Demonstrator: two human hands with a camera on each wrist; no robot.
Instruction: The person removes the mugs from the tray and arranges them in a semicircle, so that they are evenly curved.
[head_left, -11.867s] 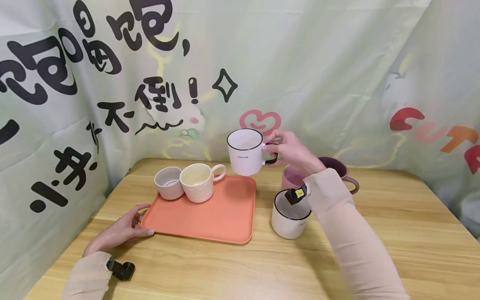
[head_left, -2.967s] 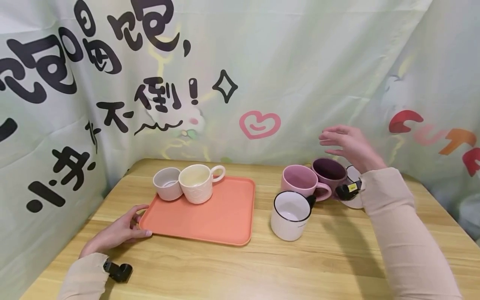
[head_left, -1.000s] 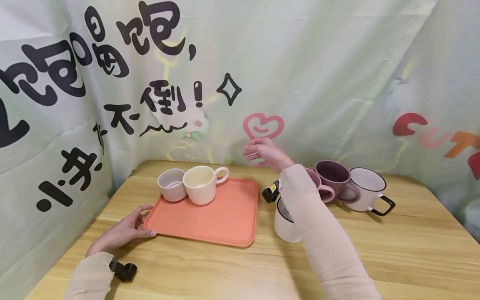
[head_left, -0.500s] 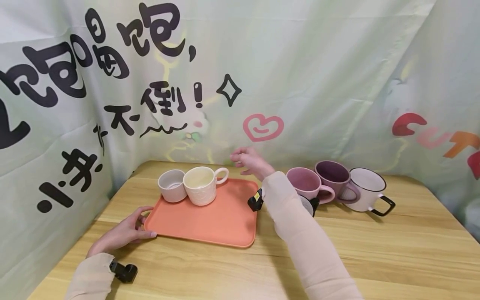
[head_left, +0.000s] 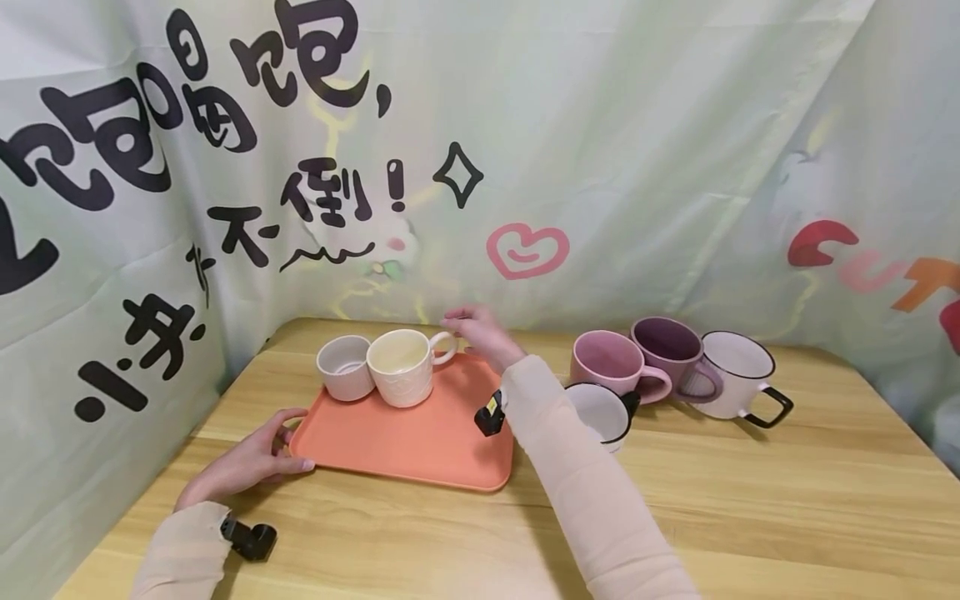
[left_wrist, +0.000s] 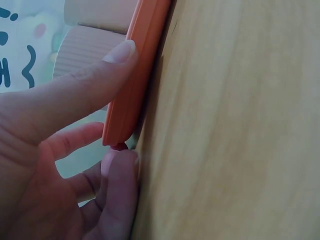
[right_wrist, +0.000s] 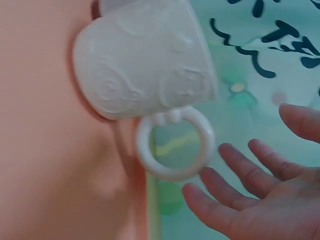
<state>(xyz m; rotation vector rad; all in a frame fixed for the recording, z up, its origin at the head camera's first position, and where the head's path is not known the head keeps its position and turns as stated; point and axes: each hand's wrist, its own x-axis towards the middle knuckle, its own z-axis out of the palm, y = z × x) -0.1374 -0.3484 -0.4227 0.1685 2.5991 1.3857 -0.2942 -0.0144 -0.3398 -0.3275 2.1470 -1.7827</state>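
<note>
My left hand (head_left: pixel 251 458) holds the near left corner of an orange tray (head_left: pixel 405 450); in the left wrist view its thumb (left_wrist: pixel 95 75) lies along the rim, with the other fingers bent around the corner. On the tray's far left part stand a small grey ribbed cup (head_left: pixel 345 375) and a cream mug (head_left: pixel 401 383) with embossed figures and a ring handle. My right hand (head_left: pixel 483 333) is beside that handle. In the right wrist view the fingers (right_wrist: pixel 245 165) are spread and loosely extended close to the handle, holding nothing; whether they touch it, I cannot tell.
Right of the tray stand a pink mug (head_left: pixel 603 360), a dark purple mug (head_left: pixel 667 346), a white black-rimmed mug (head_left: pixel 731 383), and a second white black-rimmed mug (head_left: pixel 600 408) partly behind my right sleeve. A printed curtain (head_left: pixel 637 125) hangs behind the wooden table (head_left: pixel 787 500).
Earlier my right hand held a white mug above the tray; that mug now stands at the far right. The empty right hand has since moved left to the cream mug's handle. Left hand stays.
</note>
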